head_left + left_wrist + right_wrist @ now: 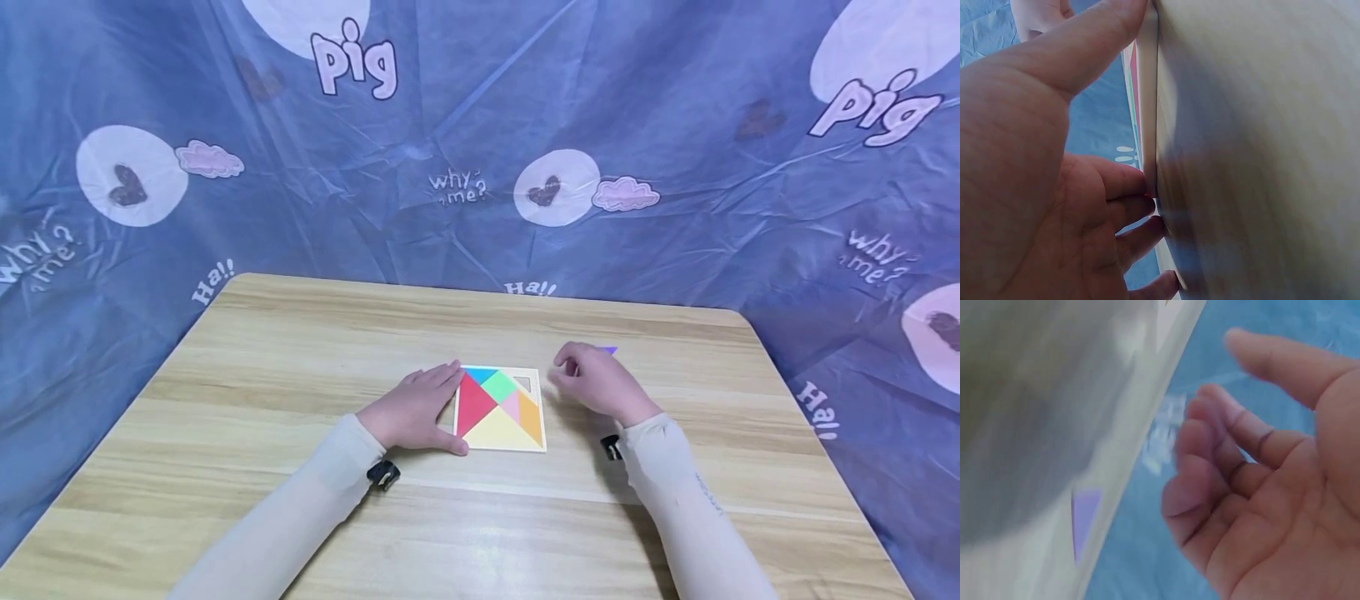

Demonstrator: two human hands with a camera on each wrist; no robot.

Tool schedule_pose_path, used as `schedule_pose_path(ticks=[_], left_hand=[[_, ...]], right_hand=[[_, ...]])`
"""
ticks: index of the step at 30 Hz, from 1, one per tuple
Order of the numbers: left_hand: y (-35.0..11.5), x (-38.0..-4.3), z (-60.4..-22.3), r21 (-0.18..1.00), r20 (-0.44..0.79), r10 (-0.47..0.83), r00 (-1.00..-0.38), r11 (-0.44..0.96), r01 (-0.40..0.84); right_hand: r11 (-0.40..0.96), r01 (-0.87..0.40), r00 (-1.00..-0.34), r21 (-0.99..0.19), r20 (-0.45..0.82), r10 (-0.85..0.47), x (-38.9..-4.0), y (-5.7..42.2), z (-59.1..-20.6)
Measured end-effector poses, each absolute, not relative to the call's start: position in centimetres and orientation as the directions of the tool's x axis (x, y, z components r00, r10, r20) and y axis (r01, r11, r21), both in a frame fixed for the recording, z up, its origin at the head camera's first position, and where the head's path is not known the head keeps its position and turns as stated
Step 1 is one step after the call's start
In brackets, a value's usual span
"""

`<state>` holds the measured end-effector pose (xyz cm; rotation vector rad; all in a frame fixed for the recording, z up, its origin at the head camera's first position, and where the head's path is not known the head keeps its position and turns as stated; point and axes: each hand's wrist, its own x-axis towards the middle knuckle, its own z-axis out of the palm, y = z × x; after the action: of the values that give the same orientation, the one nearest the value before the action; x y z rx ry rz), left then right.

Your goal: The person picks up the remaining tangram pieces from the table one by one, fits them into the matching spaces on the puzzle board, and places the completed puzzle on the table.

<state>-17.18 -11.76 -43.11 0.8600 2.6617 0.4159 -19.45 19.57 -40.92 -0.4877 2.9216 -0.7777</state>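
A square tangram board (543, 408) with a pale rim lies flat on the table, holding red, yellow, blue, green, pink and orange pieces. Its far right corner shows a bare triangular recess (524, 384). My left hand (408, 413) rests along the board's left side, thumb at the near corner and fingertips at the far one. The left wrist view shows them touching the board's edge (1148, 112). To the right of the board hovers my right hand (606, 385), fingers loosely bent, holding nothing. Beyond it lies a purple triangle piece (611, 350), partly hidden in the head view.
The wood-grain table (300, 367) has rounded far corners. A blue printed cloth (480, 242) hangs behind it and at both sides. Black straps (384, 475) show at both wrists, below pale sleeves (292, 508).
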Motion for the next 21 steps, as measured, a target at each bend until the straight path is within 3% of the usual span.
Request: schedule_pose_path(ticks=[5,9,13,21], left_hand=[[-11.8,-17.1,-43.0,0.370,-0.203,0.606,-0.769,0.775,0.513],[-11.8,-17.1,-43.1,0.369,-0.200,0.605,-0.771,0.776,0.512],[-11.7,-16.9,-43.2,0.368,-0.198,0.601,-0.774,0.778,0.510],[-11.5,-16.5,-43.2,0.362,-0.202,0.596,-0.777,0.783,0.506]], right_hand=[[0.891,-0.257,-0.965,-0.374,0.062,-0.253,-19.9,22.0,-40.9],[0.922,-0.234,-0.971,-0.309,0.027,-0.238,-20.0,22.9,-41.3],[0.929,-0.240,-0.965,-0.281,-0.037,-0.261,-19.9,23.1,-41.6],[0.916,-0.310,-0.946,-0.255,-0.013,-0.324,-19.4,23.5,-42.2]])
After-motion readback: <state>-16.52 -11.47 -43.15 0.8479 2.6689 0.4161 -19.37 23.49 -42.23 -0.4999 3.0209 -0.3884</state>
